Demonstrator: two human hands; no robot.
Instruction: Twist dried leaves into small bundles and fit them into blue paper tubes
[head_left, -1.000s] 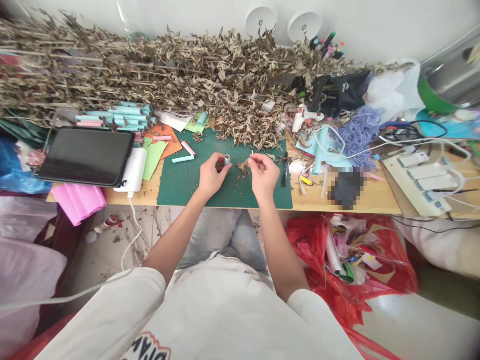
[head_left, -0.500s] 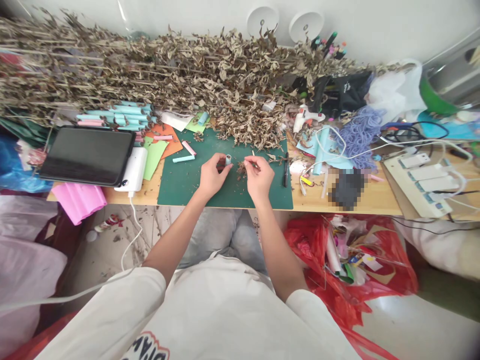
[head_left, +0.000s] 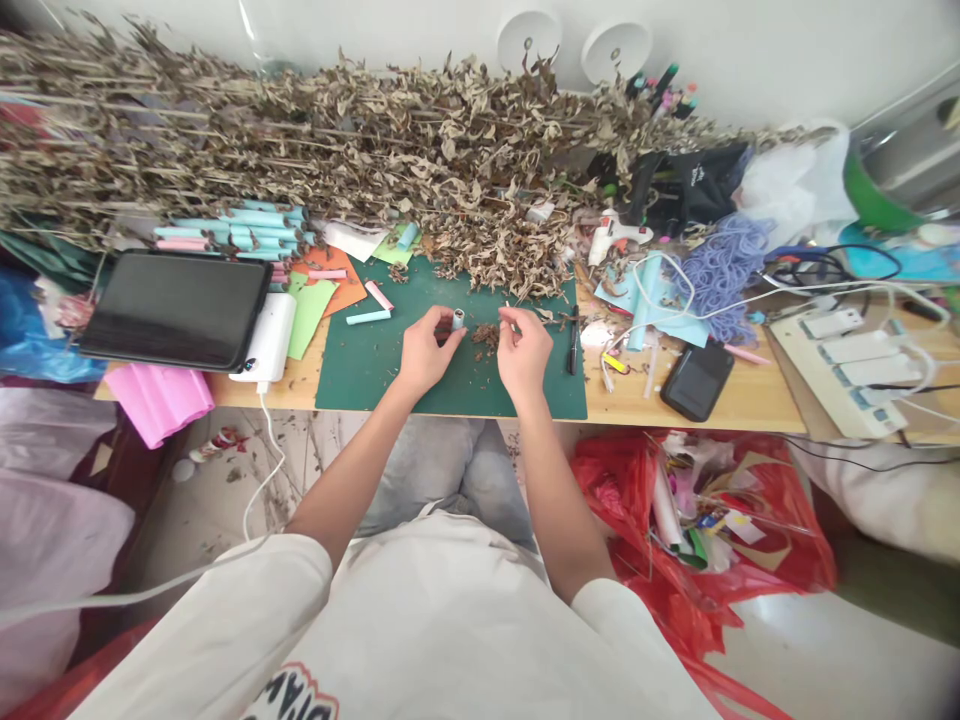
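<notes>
My left hand (head_left: 426,350) is closed around a small light-blue paper tube (head_left: 457,319), held upright on the green cutting mat (head_left: 360,370) with its open end up. Just right of the tube lies a small heap of brown crumbled leaf (head_left: 486,336). Beside that heap my right hand (head_left: 525,350) is pinched, thumb against fingers. A tiny pale tip shows above its fingertips, too small to name. Two more rolled tubes, a pink one (head_left: 379,295) and a blue one (head_left: 368,317), lie on the mat to the left.
Dried leafy stalks (head_left: 337,130) cover the back of the table. A tablet (head_left: 180,310) and a stack of paper tubes (head_left: 255,232) are at left. At right are a glue gun (head_left: 616,235), purple cord (head_left: 724,265), a black phone-like device (head_left: 697,381) and a power strip (head_left: 840,365).
My right hand has shifted slightly right, away from the leaf crumbs, uncovering more of them. My left hand and the blue tube have stayed in place.
</notes>
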